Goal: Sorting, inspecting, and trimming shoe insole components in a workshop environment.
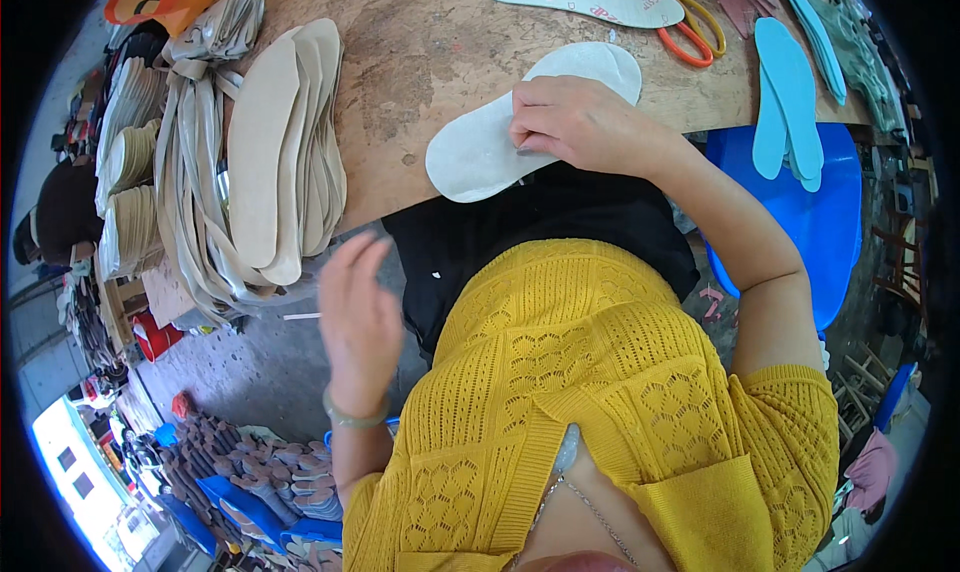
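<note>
A white shoe insole (470, 157) lies slantwise at the near edge of the wooden table, its lower rim over my dark lap. On its middle rests my right hand (575, 122), fingers curled in and closed, thumb tucked beside them. Whatever may be between those fingers is hidden. My left hand (360, 307) is held in the air below the table edge, blurred, with its fingers stretched out and nothing seen in it. Beside it, a fanned stack of beige insoles (265, 162) overlaps the left part of the table.
Beyond the white insole lie a printed insole (590, 0) and scissors with orange and yellow handles (690, 47). Light-blue insoles (785, 102) jut over the right edge, above a blue plastic tub (840, 222). Tied bundles of pale strips (190, 162) stand at left.
</note>
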`<state>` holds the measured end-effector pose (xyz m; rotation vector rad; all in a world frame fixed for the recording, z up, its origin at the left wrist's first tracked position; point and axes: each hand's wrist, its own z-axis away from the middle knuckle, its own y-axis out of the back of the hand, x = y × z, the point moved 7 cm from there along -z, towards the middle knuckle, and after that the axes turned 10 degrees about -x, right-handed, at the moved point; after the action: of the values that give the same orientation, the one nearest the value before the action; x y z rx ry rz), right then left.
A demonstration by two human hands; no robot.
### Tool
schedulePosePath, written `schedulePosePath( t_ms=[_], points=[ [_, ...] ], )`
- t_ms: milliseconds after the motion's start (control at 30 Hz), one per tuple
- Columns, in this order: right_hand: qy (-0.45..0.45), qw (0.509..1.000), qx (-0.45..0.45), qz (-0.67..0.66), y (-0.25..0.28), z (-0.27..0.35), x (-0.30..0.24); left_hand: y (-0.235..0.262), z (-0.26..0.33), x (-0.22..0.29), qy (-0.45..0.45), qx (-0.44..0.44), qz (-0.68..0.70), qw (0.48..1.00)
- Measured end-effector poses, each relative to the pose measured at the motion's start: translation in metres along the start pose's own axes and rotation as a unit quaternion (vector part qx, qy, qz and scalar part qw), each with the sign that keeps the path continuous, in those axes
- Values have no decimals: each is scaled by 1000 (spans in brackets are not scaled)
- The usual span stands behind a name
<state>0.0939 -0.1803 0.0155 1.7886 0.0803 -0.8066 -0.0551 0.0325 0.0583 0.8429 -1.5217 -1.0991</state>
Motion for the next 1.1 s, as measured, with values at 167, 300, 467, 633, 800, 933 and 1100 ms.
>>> schedulePosePath(
  t_ms=[167, 300, 467, 633, 800, 933, 1100],
  points=[
    [45, 997, -28, 58, -4, -4, -10, -42, -77, 57, -131, 49, 103, 985],
    [56, 994, -62, 72, 0, 9, -4, -69, -96, 49, -175, 31, 39, 983],
    [-122, 988, -97, 12, 53, 90, 4, -64, -92, 52, -175, 44, 52, 982],
    [-280, 946, 42, 159, 86, 163, 13, -63, -90, 73, -191, 8, 14, 981],
    [-248, 934, 201, 163, 112, 112, 34, -84, -91, 72, -187, -82, -52, 978],
    [-225, 936, 141, 230, 124, 87, 106, -74, -96, 64, -254, -98, -64, 960],
    [-370, 897, 5, 242, 124, 70, 148, -59, -95, 57, -232, -67, -11, 970]
  ],
)
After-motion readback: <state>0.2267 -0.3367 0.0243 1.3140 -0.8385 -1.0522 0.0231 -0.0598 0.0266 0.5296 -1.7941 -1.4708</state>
